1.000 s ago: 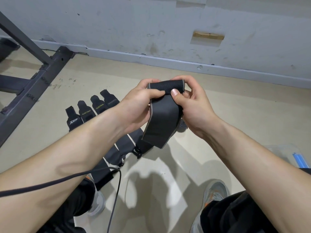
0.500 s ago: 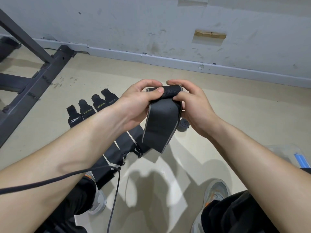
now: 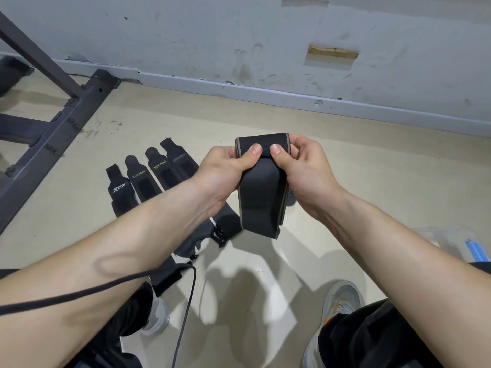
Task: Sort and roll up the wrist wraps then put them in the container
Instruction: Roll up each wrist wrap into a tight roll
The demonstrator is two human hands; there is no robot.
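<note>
Head view: the black wrist wrap [image 3: 261,197] is held up above the floor [image 3: 385,166], its top end curled into a roll and the rest hanging down. The left hand [image 3: 223,168] and right hand [image 3: 300,168] both pinch that roll, thumbs pressed on its front, fingers curled behind. Left of the wrap, four more wraps [image 3: 148,179] lie flat side by side; right of and below it sits a clear container [image 3: 446,237]

Ahead of you a scuffed grey wall [image 3: 186,35] with a rectangular hole [image 3: 332,52] showing wood, pale baseboard [image 3: 265,94] along its foot, beige floor [image 3: 385,166] beneath you, dark metal frame [image 3: 66,115] at your left
</note>
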